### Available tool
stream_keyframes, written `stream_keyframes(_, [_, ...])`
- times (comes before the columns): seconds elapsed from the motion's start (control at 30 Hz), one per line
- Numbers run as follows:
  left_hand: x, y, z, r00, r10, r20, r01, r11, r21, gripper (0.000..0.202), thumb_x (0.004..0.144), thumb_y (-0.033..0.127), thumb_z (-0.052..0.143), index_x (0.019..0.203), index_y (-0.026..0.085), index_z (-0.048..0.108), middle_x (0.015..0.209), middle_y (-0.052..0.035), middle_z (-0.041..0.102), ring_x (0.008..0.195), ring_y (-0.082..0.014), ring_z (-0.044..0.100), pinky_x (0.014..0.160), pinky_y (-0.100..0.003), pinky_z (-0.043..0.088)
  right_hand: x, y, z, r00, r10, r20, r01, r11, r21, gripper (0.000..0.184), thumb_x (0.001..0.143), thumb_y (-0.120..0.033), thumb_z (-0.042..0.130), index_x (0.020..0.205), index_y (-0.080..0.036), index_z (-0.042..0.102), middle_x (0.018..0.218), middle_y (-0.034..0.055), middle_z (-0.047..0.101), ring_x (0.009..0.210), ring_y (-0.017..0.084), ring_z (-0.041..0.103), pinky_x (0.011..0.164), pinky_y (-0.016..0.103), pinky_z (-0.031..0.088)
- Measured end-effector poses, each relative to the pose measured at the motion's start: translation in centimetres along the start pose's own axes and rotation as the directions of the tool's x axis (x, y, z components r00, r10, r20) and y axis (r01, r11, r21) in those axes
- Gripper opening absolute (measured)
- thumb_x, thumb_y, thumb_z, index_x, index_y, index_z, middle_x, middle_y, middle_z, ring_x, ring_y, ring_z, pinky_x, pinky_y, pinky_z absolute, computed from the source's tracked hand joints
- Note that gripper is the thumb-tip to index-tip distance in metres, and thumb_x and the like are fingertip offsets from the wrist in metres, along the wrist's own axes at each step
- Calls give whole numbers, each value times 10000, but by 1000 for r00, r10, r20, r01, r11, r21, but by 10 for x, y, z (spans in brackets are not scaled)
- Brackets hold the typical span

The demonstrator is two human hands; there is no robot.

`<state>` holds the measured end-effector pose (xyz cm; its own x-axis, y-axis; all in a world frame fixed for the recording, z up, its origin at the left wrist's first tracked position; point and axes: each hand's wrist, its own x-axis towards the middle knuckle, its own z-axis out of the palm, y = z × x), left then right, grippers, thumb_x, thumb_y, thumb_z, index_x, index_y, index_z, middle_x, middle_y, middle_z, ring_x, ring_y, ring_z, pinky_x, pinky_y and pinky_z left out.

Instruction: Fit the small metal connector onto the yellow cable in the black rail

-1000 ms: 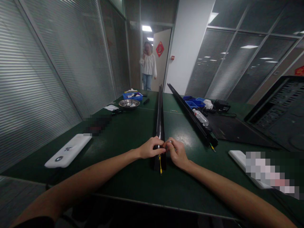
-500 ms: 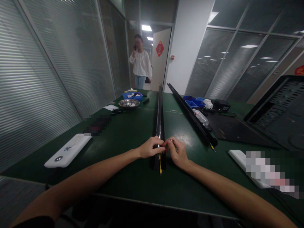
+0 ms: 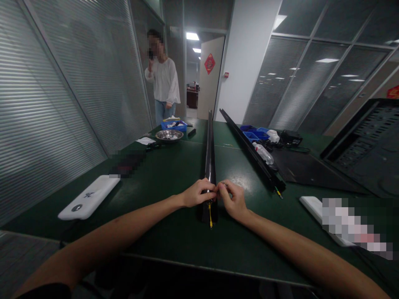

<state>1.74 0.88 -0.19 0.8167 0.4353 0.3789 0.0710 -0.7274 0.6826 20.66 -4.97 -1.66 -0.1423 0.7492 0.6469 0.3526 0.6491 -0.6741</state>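
A long black rail [image 3: 210,153] lies lengthwise on the green table [image 3: 168,174], its near end pointing at me. My left hand [image 3: 200,193] is closed over it near that end, thumb and fingers bent around its top. From under this hand hangs a short yellow wire [image 3: 210,215] with a small metal tip. Just right of the rail, my right hand [image 3: 233,200] is closed in a pinch, fingertips close to those of the left. Whatever is pinched there is too small and covered to name.
A second black rail [image 3: 249,146] lies to the right, beside a plastic bottle [image 3: 263,153] and blue bins [image 3: 256,133]. At the back left stand a metal bowl [image 3: 169,136] and a blue tray [image 3: 174,127]. White devices [image 3: 89,198] flank me. Beyond the table stands a person [image 3: 164,83].
The person at the back has walked to the left and closer, holding a phone to the head. Both my hands and the rail stay almost where they were.
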Motion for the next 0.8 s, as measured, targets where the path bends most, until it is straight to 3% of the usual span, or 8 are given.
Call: stream_keyframes(0.8, [0, -5, 1, 1000, -5, 25, 4, 999, 33, 324, 1018, 398, 495, 884, 167, 678, 861, -31, 707, 874, -196, 581, 906, -303, 395, 0, 0, -2, 999, -4, 41, 7, 998, -60, 268, 1019, -264, 504, 784, -189, 608, 642, -6, 613, 560, 135, 595, 568, 248, 442])
